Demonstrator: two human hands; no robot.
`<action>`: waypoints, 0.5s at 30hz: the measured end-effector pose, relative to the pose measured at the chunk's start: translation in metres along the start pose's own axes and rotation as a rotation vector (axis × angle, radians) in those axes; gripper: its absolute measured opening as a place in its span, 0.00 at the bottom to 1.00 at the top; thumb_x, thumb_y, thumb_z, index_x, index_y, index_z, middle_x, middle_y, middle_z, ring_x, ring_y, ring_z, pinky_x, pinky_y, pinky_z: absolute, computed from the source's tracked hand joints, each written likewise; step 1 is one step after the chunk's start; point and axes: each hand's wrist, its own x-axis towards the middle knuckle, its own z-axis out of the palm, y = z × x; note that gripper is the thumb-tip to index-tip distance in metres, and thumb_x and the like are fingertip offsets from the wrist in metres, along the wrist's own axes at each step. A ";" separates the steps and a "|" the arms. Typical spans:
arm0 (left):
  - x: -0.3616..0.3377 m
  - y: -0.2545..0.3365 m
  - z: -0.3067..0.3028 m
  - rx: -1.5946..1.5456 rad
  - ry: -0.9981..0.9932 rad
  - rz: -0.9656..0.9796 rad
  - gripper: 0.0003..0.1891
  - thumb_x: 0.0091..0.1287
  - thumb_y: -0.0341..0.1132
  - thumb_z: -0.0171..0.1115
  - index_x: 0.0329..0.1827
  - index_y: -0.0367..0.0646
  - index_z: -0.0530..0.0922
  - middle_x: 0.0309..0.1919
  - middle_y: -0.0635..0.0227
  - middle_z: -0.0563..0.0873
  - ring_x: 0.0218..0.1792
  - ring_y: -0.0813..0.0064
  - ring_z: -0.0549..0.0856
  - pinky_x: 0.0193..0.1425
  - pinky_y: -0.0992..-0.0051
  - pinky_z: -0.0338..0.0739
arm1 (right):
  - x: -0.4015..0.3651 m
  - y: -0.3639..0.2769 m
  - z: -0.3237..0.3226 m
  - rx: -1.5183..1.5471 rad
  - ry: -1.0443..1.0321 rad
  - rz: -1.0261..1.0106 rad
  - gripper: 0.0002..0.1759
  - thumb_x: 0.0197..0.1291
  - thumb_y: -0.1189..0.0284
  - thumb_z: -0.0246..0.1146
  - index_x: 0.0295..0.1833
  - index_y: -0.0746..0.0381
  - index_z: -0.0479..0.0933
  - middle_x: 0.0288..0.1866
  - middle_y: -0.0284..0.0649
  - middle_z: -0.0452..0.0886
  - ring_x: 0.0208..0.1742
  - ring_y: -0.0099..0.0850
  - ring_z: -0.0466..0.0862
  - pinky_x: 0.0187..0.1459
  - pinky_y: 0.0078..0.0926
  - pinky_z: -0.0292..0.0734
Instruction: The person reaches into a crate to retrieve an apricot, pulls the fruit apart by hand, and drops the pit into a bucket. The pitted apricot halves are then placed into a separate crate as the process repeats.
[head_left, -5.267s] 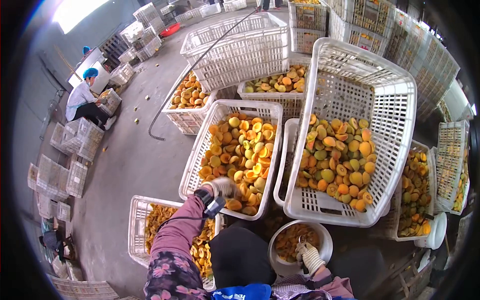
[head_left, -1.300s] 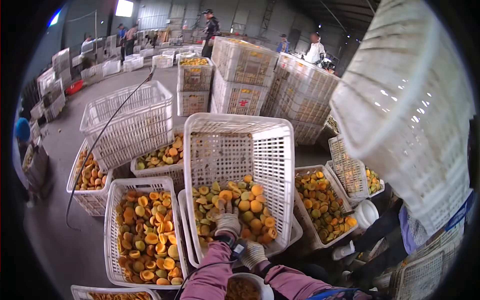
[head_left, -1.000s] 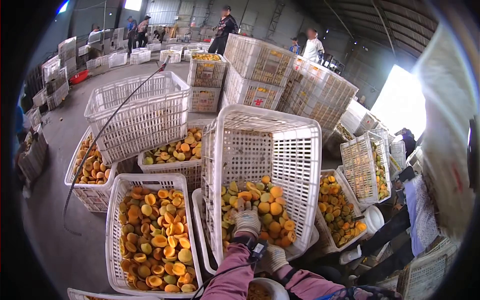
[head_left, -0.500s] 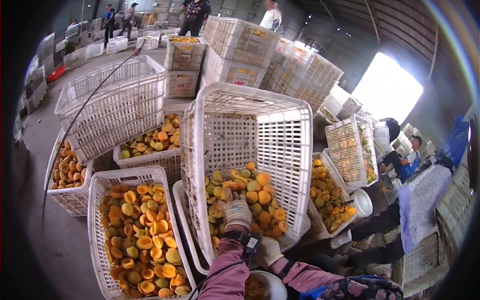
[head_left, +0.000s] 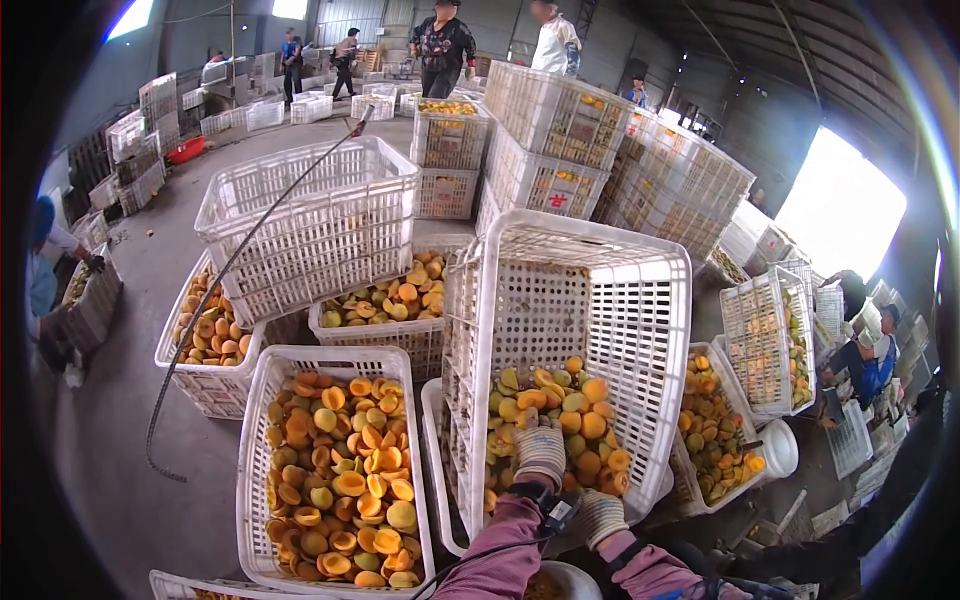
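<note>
1. The left hand (head_left: 540, 450), in a striped glove, is in the fruit (head_left: 594, 424) inside the tipped crate (head_left: 640, 320). Its fingers point up the frame and touch the fruit; I cannot tell if they grip a piece.
2. The right hand (head_left: 600, 518), gloved too, is just beside the left wrist, near the low edge of that crate. Its fingers are partly hidden, so I cannot tell if they are closed or loose.
3. The tipped crate is right of the middle of the frame. Its fruit is orange, yellow and green, and lies at the low end.
4. A pail (head_left: 572, 582) is at the bottom of the frame, below the right hand.
5. The left crate (head_left: 340, 354), at the lower left, holds lots of fruit, many cut in half.
6. The top crate (head_left: 310, 230) sits tilted at the upper left, with a black rod (head_left: 245, 240) across its front.
7. The right crate (head_left: 738, 385) holds more fruit, near a white tub (head_left: 779, 448).
8. Two people (head_left: 443, 45) (head_left: 555, 45) stand behind tall stacks (head_left: 550, 120) at the top.
</note>
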 end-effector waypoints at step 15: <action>0.005 -0.002 0.017 0.160 0.171 0.088 0.16 0.64 0.34 0.45 0.52 0.46 0.76 0.51 0.61 0.78 0.61 0.63 0.71 0.62 0.57 0.64 | -0.004 0.002 -0.019 0.247 0.128 0.030 0.17 0.53 0.59 0.56 0.43 0.58 0.77 0.36 0.49 0.81 0.41 0.47 0.81 0.42 0.42 0.75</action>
